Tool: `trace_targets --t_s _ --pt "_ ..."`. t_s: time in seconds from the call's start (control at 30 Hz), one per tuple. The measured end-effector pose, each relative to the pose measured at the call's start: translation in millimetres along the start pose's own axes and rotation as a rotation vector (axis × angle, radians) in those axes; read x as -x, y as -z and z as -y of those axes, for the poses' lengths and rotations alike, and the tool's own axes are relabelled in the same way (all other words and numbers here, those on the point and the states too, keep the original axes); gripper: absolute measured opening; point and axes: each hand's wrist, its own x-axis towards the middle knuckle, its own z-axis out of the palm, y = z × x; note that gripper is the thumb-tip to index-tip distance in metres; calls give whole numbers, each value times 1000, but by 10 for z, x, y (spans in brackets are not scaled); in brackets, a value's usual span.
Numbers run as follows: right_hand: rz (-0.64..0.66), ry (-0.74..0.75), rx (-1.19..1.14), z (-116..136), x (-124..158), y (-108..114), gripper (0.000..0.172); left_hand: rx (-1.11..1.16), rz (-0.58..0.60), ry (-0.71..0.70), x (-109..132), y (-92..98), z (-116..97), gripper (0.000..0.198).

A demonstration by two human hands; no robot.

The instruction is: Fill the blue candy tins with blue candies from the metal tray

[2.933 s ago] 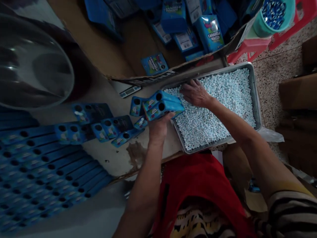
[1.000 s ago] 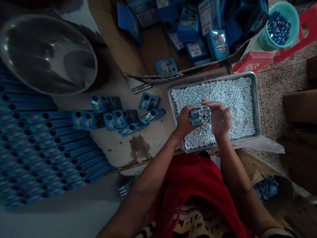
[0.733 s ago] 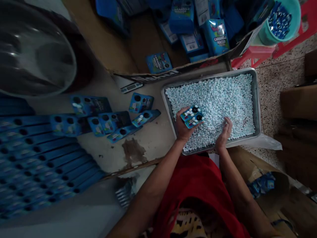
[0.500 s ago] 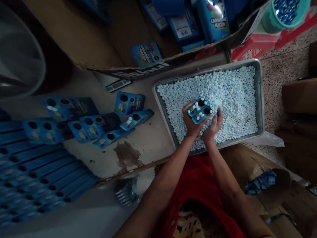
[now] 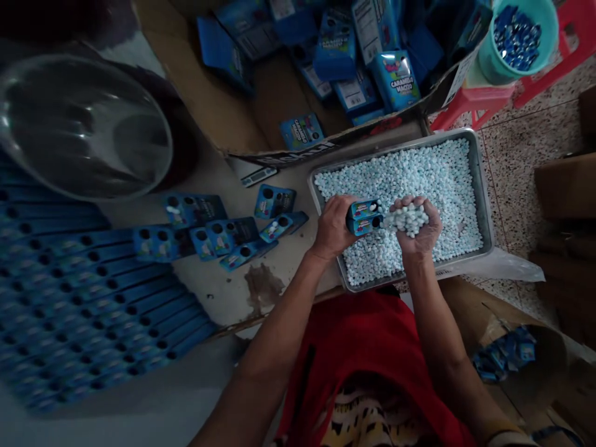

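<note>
My left hand [image 5: 336, 226] is closed around two small blue candy boxes [image 5: 365, 217], stacked side by side and tilted toward my right hand. Cupped palm up, my right hand [image 5: 426, 234] holds a heap of small white and pale blue candies [image 5: 410, 220]. A blurred streak of candies lies between the boxes' ends and that palm. Both hands are above a metal tray [image 5: 488, 230] filled with the same candies.
Several blue boxes [image 5: 275, 201] stand left of the tray, near a packed group of boxes [image 5: 93, 298]. Behind are a cardboard box [image 5: 261, 118] holding blue boxes, a small scale [image 5: 259, 177] and a large round bowl [image 5: 88, 124]. A turquoise bucket [image 5: 549, 37] sits at right.
My left hand has moved left and tipped the two boxes toward my right hand. My right hand has turned palm up and now holds a heap of candies. The view has shifted.
</note>
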Motion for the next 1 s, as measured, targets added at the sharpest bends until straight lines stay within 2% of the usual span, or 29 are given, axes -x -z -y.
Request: trace_targets --t_s 0.1,0.2,0.3,0.4,0.53,0.6,0.67,0.7,0.77,0.83,0.9,0.93,1.0 --pt "68 58 173 54 218 -335 29 39 18 26 86 15 -120 82" --pt "138 144 328 76 295 -503 31 94 5 33 144 8 -201 84" --pt "213 247 448 50 279 -547 35 123 -44 41 188 0 -200 84" --pt "231 321 528 -34 255 -574 41 162 -50 32 206 -39 -172 85" --pt "233 327 595 -135 316 -600 55 193 -75 46 173 -152 -137 86" --pt "267 281 604 -98 329 -504 61 216 -109 84 145 -213 -94 88" --pt "224 282 671 33 253 -261 58 241 -159 139 129 -255 -20 93" --pt "154 316 748 128 168 -85 53 250 -191 169 129 -267 27 96" --pt "-69 431 1009 330 -96 328 41 254 -257 219 151 -270 132 101" --pt "-281 567 1341 457 -440 716 46 248 -306 236 196 -253 231 103" --pt "-358 551 1608 430 -762 960 57 253 -271 193 251 -228 307 101" --pt "-365 533 1701 357 -883 1006 63 264 -206 161 277 -217 332 99" --pt "-343 511 1771 129 -1017 956 70 289 -110 158 314 -202 361 96"
